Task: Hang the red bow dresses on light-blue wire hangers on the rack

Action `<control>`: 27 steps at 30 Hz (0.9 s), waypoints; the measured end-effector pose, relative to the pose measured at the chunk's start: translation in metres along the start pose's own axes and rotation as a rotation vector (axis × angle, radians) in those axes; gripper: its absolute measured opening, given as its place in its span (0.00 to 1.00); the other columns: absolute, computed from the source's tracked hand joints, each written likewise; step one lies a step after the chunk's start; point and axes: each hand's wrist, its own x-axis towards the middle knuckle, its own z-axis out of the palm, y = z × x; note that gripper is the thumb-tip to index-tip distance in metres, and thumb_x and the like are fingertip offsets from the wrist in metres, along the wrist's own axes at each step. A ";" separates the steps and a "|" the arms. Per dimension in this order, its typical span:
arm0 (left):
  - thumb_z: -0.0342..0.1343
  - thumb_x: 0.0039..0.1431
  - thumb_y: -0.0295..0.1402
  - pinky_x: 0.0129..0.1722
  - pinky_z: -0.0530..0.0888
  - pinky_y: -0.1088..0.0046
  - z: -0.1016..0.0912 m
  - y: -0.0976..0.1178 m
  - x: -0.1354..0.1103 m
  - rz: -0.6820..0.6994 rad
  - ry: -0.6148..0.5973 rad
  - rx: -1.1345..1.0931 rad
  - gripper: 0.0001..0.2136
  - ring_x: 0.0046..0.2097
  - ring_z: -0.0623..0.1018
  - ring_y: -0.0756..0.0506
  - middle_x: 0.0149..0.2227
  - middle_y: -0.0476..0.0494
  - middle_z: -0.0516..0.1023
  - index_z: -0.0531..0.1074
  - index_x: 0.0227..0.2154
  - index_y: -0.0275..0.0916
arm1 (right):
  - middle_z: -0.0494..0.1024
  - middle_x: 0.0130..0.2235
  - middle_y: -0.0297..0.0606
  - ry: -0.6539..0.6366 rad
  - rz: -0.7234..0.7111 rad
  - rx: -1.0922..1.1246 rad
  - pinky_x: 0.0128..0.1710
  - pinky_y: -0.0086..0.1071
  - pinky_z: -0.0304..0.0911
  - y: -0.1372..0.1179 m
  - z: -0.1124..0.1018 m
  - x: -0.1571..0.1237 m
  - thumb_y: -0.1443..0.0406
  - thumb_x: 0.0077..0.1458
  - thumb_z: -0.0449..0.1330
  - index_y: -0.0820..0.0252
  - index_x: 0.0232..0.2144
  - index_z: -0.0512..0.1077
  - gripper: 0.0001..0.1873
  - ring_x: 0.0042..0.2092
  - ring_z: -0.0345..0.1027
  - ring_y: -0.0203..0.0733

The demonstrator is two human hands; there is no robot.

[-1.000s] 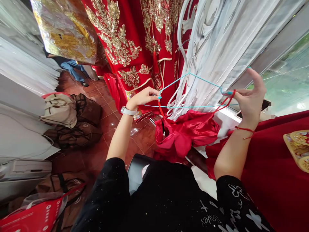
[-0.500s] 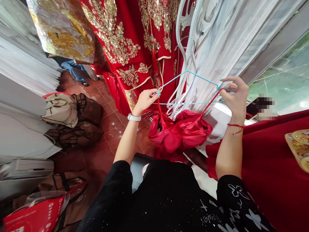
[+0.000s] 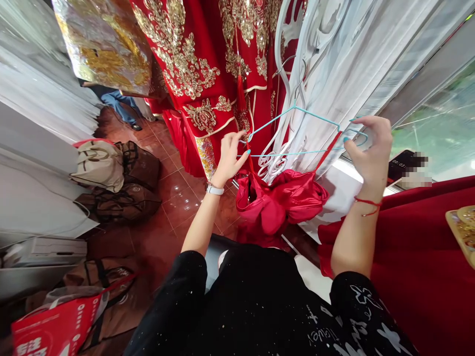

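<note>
A red satin dress (image 3: 276,207) with padded cups hangs by two thin straps from a light blue wire hanger (image 3: 311,112). Each strap sits near one end of the hanger, and the hook points up by a white scrolled frame. At the hanger's left end is my left hand (image 3: 230,157), its thumb and fingers apart beside the strap. My right hand (image 3: 372,148) is open around the hanger's looped right end, thumb below and fingers above, apart from the strap. The dress's lower part is mostly hidden behind my black shirt.
Red garments with gold embroidery (image 3: 204,116) hang ahead, near the white scrolled metal frame (image 3: 284,44). Brown bags (image 3: 129,202) lie on the tiled floor at left. Red cloth (image 3: 419,237) covers a surface at right, near a phone (image 3: 406,163). A person's jeans-clad leg (image 3: 120,106) shows behind.
Both hands have loosened from the hanger ends, their fingers now apart. The straps stay on the hanger. The whole view has shifted slightly, with things appearing a little further right.
</note>
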 end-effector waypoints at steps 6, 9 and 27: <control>0.53 0.68 0.53 0.67 0.66 0.51 0.003 -0.025 -0.113 -0.114 -0.248 -0.246 0.21 0.61 0.72 0.35 0.55 0.33 0.74 0.73 0.51 0.43 | 0.74 0.31 0.34 0.124 0.320 0.380 0.44 0.40 0.73 -0.023 0.069 -0.092 0.63 0.54 0.59 0.55 0.31 0.72 0.03 0.34 0.71 0.40; 0.50 0.70 0.55 0.65 0.68 0.52 0.001 -0.028 -0.151 -0.227 -0.541 -0.377 0.22 0.58 0.74 0.36 0.52 0.34 0.77 0.74 0.33 0.41 | 0.83 0.42 0.43 -0.401 0.532 0.588 0.55 0.46 0.74 -0.026 0.117 -0.128 0.54 0.55 0.65 0.56 0.41 0.78 0.15 0.47 0.78 0.47; 0.59 0.61 0.32 0.51 0.75 0.62 -0.019 -0.024 -0.126 -0.227 -0.015 -0.244 0.06 0.46 0.73 0.42 0.41 0.43 0.70 0.67 0.33 0.42 | 0.79 0.31 0.36 -0.379 0.631 0.917 0.35 0.32 0.73 -0.062 0.223 -0.108 0.36 0.54 0.63 0.56 0.37 0.79 0.31 0.35 0.74 0.39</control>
